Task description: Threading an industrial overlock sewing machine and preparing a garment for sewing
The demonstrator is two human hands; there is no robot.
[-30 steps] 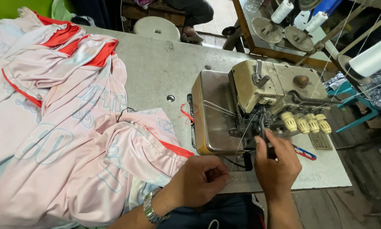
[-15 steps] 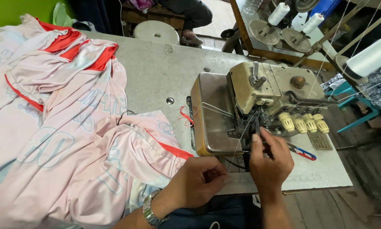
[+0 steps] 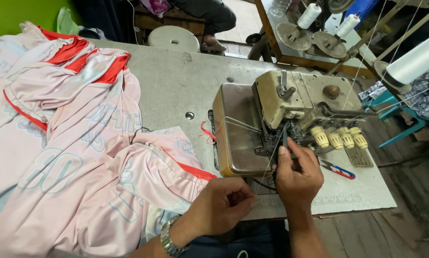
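Right hand [image 3: 298,177] raised at the front of the beige overlock sewing machine [image 3: 291,114], thumb and fingers pinched on a slim dark tool, probably tweezers [image 3: 284,138], its tip at the needle area. Left hand [image 3: 221,206] just beside and below it at the near edge of the grey tabletop [image 3: 176,91], fingers curled shut; possibly pinching a thin thread, too fine to tell. Silver wristwatch [image 3: 169,239] on the left wrist. Left of both hands, a heap of pink garments with red trim [image 3: 66,153], covering that whole half of the tabletop and touching the left forearm. Right of the right hand, three cream tension knobs [image 3: 338,137] in a row, and one small thread snip with red and blue handle [image 3: 337,169] lying flat, apart from the hand. Bare tabletop beyond the machine and to the right up to the edge. Far beyond the hands, two white thread cones [image 3: 309,15] on a stand, a larger white cone [image 3: 417,59] at the right, one round stool [image 3: 174,39].
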